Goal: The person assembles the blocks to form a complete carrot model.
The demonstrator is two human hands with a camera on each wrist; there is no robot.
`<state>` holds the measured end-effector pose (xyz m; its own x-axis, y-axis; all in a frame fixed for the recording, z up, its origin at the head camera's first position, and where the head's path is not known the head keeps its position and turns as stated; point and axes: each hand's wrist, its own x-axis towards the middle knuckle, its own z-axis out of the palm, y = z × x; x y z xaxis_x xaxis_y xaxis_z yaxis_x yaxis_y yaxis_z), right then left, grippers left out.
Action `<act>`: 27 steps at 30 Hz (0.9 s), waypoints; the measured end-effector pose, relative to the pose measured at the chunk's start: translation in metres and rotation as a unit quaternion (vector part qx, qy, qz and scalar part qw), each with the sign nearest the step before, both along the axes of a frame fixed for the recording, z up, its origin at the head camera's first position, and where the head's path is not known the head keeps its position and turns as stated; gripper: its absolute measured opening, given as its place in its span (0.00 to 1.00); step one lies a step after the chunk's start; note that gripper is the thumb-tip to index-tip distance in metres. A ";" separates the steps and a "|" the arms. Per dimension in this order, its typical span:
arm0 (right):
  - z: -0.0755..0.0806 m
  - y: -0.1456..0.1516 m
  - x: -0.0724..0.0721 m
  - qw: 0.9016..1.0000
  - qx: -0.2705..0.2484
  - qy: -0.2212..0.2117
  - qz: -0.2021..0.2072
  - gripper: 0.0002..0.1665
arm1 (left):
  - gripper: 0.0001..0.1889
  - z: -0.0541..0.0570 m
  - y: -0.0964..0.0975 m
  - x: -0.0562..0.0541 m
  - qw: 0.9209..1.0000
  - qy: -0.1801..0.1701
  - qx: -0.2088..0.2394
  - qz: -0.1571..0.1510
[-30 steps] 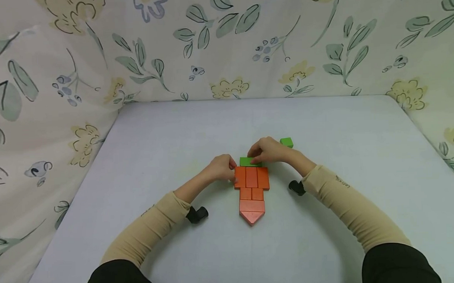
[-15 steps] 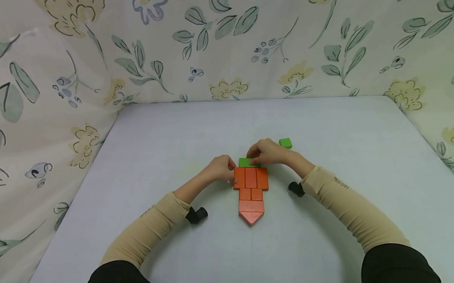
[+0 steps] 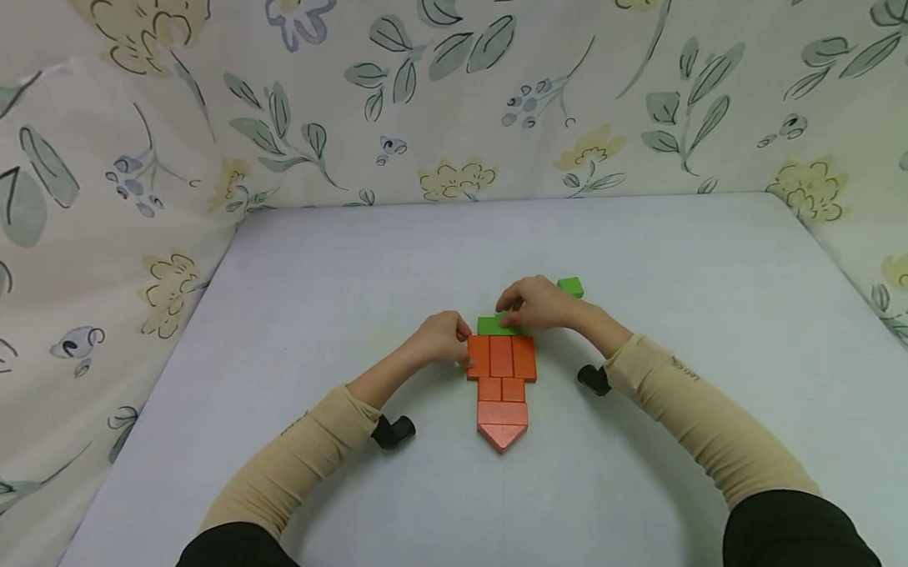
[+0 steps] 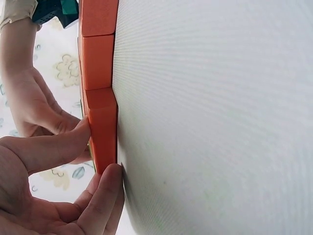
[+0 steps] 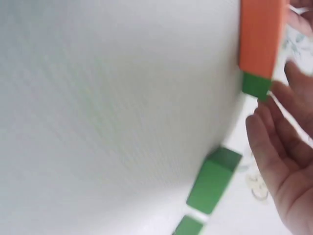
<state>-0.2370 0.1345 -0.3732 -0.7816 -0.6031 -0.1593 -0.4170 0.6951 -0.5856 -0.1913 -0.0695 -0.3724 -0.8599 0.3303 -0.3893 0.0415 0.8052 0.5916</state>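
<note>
Flat wooden blocks form an arrow-like figure on the white table, seen in the head view. An orange block [image 3: 479, 358] makes its left upper edge. My left hand [image 3: 442, 337] pinches this block, thumb on its top and fingers at its far end in the left wrist view. A green rectangular block [image 3: 489, 326] lies across the figure's far end. Over its right part sits my right hand [image 3: 537, 304], fingers parted and gently bent. In the right wrist view those fingers [image 5: 264, 142] are loosely extended beside the green block's end [image 5: 256, 85]; whether they touch it is unclear.
A loose green block [image 3: 570, 287] shows behind the right wrist. The right wrist view shows a green block [image 5: 211, 182] with another green piece [image 5: 188, 226] beyond it. Pink blocks [image 3: 502, 413] end the figure nearest me. Floral cloth [image 3: 447, 92] borders the table [image 3: 333, 263].
My right fingers have loosened and risen slightly off the green block, shifting a little right. The left hand stays at the orange block. The blocks keep their arrangement.
</note>
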 end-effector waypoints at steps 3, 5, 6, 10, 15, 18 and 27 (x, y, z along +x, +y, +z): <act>0.005 0.009 -0.004 0.999 0.009 0.024 -0.031 0.11 | 0.22 0.000 0.000 0.000 1.000 0.002 0.001 -0.002; 0.010 0.016 -0.008 0.999 0.023 0.028 -0.040 0.12 | 0.22 0.000 -0.001 0.000 1.000 0.002 0.003 -0.002; 0.012 0.019 -0.009 0.998 0.032 0.023 -0.041 0.13 | 0.23 0.000 -0.001 0.000 1.000 0.004 0.003 -0.002; 0.018 0.030 -0.011 0.997 0.071 -0.010 -0.017 0.21 | 0.23 0.000 -0.001 0.000 1.000 0.004 -0.002 -0.002; 0.017 0.035 -0.010 0.993 0.111 -0.025 -0.009 0.28 | 0.23 0.000 -0.001 -0.001 1.000 0.003 -0.006 0.002; 0.014 0.036 -0.011 0.992 0.122 -0.011 -0.012 0.26 | 0.23 -0.001 -0.001 -0.001 1.000 0.001 -0.005 0.003; 0.016 0.023 -0.017 0.996 0.068 0.057 -0.017 0.19 | 0.23 -0.001 0.000 -0.001 1.000 -0.003 0.000 0.003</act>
<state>-0.2540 0.1578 -0.3576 -0.8193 -0.5540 -0.1477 -0.4491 0.7802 -0.4354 -0.1922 -0.0698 -0.3732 -0.8594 0.3255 -0.3944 0.0329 0.8048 0.5926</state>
